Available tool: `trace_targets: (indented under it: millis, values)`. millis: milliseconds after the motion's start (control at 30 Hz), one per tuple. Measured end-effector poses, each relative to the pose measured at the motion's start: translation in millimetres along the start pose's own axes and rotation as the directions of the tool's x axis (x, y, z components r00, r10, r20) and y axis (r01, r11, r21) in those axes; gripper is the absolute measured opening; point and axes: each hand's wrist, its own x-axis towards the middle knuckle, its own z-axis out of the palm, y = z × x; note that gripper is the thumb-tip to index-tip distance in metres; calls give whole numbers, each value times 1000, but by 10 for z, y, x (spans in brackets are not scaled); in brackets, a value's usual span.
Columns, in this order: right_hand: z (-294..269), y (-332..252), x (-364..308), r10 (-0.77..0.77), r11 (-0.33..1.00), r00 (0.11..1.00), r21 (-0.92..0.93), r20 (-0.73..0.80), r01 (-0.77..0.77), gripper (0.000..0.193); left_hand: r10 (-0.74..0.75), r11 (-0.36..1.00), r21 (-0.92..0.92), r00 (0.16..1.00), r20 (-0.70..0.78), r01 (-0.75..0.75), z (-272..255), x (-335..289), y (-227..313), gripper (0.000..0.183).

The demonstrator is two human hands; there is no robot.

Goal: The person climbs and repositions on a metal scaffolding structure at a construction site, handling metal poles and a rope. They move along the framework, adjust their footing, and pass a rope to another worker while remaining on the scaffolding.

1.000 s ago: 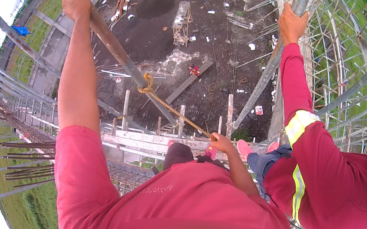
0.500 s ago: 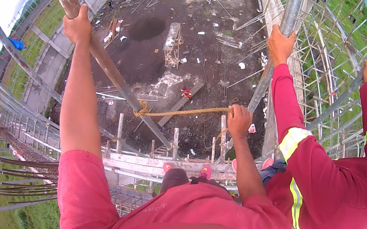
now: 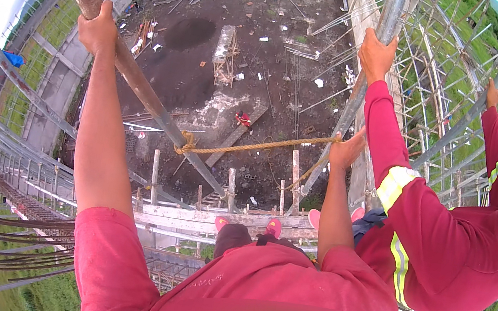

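Observation:
My left hand [image 3: 97, 31] is closed around a rust-stained metal pipe [image 3: 136, 81] that slants down towards the middle. A yellow-brown rope [image 3: 250, 148] is knotted around this pipe and stretches right to a grey metal pole [image 3: 357, 101]. At that pole is my right hand [image 3: 346, 151], its thumb and fingers spread apart, the rope meeting it by the thumb. What its fingers touch behind the pole is hard to see. A slack length of the rope hangs below, beside the pole. Higher on the same pole, a co-worker's hand [image 3: 377, 53] grips it.
The co-worker in a red long-sleeved top [image 3: 444, 247] stands close on my right. My feet are by a wooden plank [image 3: 186, 216] high above dark ground. Scaffolding pipes [image 3: 442, 102] fill the right side; rebar [image 3: 37, 239] sticks out at lower left. A person in red [image 3: 242, 118] is far below.
My right hand has moved up and right to the grey pole, bringing the rope with it, and its fingers have spread from a closed grip. My left hand keeps its hold.

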Motion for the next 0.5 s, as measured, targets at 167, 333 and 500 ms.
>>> trace_targets:
  millis: [167,333,500]
  values:
    - [160,-224,386,-107,991,994,79,21,105,105,26,998,56,999,-21,-25,9,11,-19,68]
    - [393,-189,572,-144,989,989,15,32,144,110,49,999,22,999,-19,-48,25,28,-55,67]
    - [648,-44,547,-58,998,998,-5,31,58,115,39,998,44,999,-17,-38,-9,-16,-3,63]
